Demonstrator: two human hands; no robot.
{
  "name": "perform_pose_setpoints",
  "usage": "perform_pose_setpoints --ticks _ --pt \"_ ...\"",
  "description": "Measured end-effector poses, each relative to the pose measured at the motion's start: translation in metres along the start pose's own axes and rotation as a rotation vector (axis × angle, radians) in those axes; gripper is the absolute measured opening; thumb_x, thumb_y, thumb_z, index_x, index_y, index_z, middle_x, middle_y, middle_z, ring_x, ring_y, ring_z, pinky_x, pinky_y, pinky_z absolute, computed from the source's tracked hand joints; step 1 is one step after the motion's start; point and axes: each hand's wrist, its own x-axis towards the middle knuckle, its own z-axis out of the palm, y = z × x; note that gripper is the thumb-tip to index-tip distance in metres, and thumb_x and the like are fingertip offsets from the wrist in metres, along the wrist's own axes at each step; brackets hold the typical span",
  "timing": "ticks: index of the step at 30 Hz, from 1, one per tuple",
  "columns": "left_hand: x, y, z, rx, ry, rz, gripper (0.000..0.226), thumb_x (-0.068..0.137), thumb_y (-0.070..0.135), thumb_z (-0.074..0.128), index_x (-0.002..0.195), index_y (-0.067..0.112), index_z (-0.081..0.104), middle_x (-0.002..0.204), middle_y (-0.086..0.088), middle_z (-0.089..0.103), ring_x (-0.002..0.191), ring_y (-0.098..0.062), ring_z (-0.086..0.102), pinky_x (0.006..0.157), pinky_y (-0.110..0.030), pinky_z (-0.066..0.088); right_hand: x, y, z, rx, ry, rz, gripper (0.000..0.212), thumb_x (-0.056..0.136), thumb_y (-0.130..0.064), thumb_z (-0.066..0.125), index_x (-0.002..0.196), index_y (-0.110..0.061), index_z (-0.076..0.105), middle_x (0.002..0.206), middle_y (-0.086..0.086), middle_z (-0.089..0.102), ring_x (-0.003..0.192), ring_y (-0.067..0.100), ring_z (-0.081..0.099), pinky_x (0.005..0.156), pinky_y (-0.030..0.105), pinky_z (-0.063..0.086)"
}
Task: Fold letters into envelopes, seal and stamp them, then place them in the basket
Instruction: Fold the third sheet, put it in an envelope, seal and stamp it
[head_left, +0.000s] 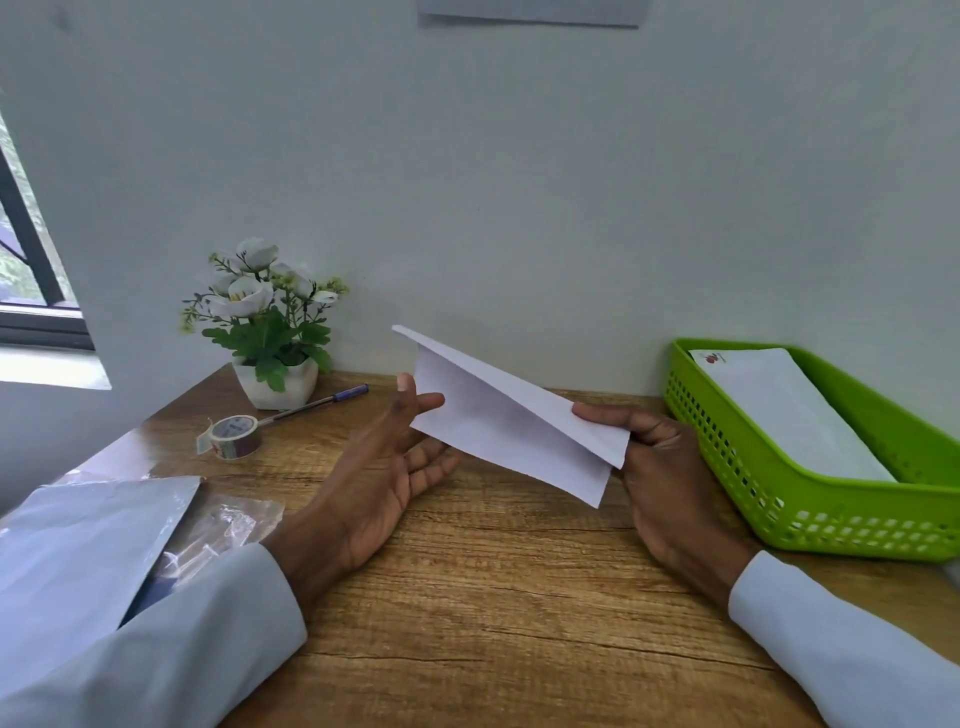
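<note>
A person is sitting at a brown wooden bench (493, 597) and holding a folded white letter (511, 415) up in the air above it. The right hand (670, 467) is pinching the right end of the letter, with the thumb lying on top and the other fingers curled underneath, mostly hiding behind the paper. The left hand (384, 467) is lying open with the palm up and the fingers spread loosely. Its thumb and first fingertip are just touching the left edge of the letter, but it is not gripping it. The letter is tilting, with its far left corner pointing up toward the wall.

On the right a green basket (779, 499) is sitting on the bench, and its right side is running out of the picture. A white envelope (779, 410) is lying inside it, with a small red mark in one corner that is too tiny to read.

On the left a big pale envelope (78, 545) is lying on some clear plastic wrap (228, 519), and the left sleeve is covering part of it. Something dark is peeking out under it, but it is hard to tell what. Farther back a roll of tape (234, 434), a pen (317, 402) and a white flower pot (275, 382) are sitting near the wall.
</note>
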Motion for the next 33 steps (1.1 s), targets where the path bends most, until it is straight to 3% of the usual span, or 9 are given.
perform_pose_setpoints --ticks 6,8,12,16,20,22,26,29,33 --pt "-0.001 0.002 0.002 0.007 0.137 0.134 0.042 0.085 0.035 0.065 0.112 0.003 0.068 0.111 -0.007 0.074 0.103 -0.021 0.071 0.076 -0.032 0.061 -0.007 -0.001 0.003 -0.166 -0.248 -0.14 0.042 0.08 0.015 0.069 0.085 -0.025 0.081 0.097 -0.012 0.077 0.098 0.007 0.072 0.075 0.016 0.055" --pt "0.0 0.003 0.0 0.007 0.163 0.173 0.033 0.089 0.031 0.063 0.112 0.008 0.069 0.112 -0.008 0.074 0.106 -0.022 0.07 0.078 -0.032 0.061 -0.007 0.002 0.003 -0.189 -0.349 -0.166 0.045 0.08 0.018 0.068 0.09 -0.024 0.081 0.107 -0.01 0.076 0.109 0.01 0.069 0.083 0.02 0.056" --pt "0.0 0.008 0.002 -0.049 0.172 0.209 0.045 0.083 0.053 0.056 0.106 0.016 0.066 0.108 -0.007 0.075 0.103 -0.022 0.071 0.087 -0.041 0.056 -0.004 0.008 -0.001 -0.305 -0.425 -0.257 0.048 0.079 0.022 0.065 0.103 -0.018 0.078 0.122 0.004 0.071 0.119 0.014 0.065 0.092 0.031 0.056" --pt "0.001 0.005 0.001 -0.025 0.209 0.206 0.024 0.092 0.026 0.061 0.108 0.009 0.066 0.102 -0.003 0.075 0.099 -0.02 0.071 0.078 -0.036 0.058 -0.008 0.005 0.0 -0.431 -0.468 -0.316 0.044 0.079 0.018 0.067 0.108 -0.014 0.078 0.128 -0.001 0.067 0.121 0.006 0.061 0.091 0.02 0.053" --pt "0.005 0.004 -0.005 0.009 0.265 0.19 0.022 0.093 0.014 0.061 0.113 0.007 0.066 0.113 -0.005 0.072 0.104 -0.021 0.068 0.08 -0.037 0.059 -0.009 -0.011 -0.002 -0.548 -0.766 -0.091 0.048 0.078 -0.012 0.082 0.12 -0.034 0.072 0.142 -0.023 0.05 0.131 -0.01 0.045 0.097 0.014 0.047" --pt "0.005 0.005 -0.007 0.033 0.249 0.183 0.022 0.091 0.015 0.062 0.111 0.007 0.067 0.112 -0.004 0.072 0.102 -0.021 0.069 0.074 -0.033 0.06 -0.009 -0.02 -0.001 -0.489 -0.856 0.095 0.054 0.079 -0.028 0.081 0.128 -0.041 0.064 0.142 -0.026 0.051 0.131 -0.006 0.048 0.103 0.024 0.048" --pt "0.0 0.006 -0.002 0.164 0.072 0.111 0.029 0.086 0.017 0.065 0.11 0.003 0.069 0.108 -0.007 0.075 0.099 -0.024 0.07 0.068 -0.029 0.06 -0.011 -0.027 0.01 -0.153 -0.646 0.31 0.06 0.084 -0.024 0.073 0.14 -0.03 0.052 0.127 0.001 0.068 0.112 0.018 0.068 0.088 0.035 0.057" --pt "-0.008 0.0 0.007 0.329 -0.128 0.008 0.034 0.082 0.019 0.068 0.111 0.002 0.069 0.108 -0.011 0.074 0.1 -0.027 0.071 0.072 -0.031 0.059 -0.015 -0.03 0.017 -0.136 -0.533 0.371 0.047 0.082 -0.034 0.071 0.127 -0.021 0.065 0.113 0.006 0.074 0.096 0.019 0.071 0.07 0.028 0.056" --pt "-0.013 -0.004 0.011 0.385 -0.205 -0.086 0.033 0.08 0.011 0.071 0.113 0.006 0.069 0.109 -0.012 0.074 0.102 -0.026 0.071 0.084 -0.037 0.06 -0.018 -0.026 0.021 -0.134 -0.424 0.492 0.036 0.083 -0.034 0.075 0.109 -0.009 0.072 0.105 0.008 0.076 0.088 0.019 0.071 0.065 0.026 0.055"
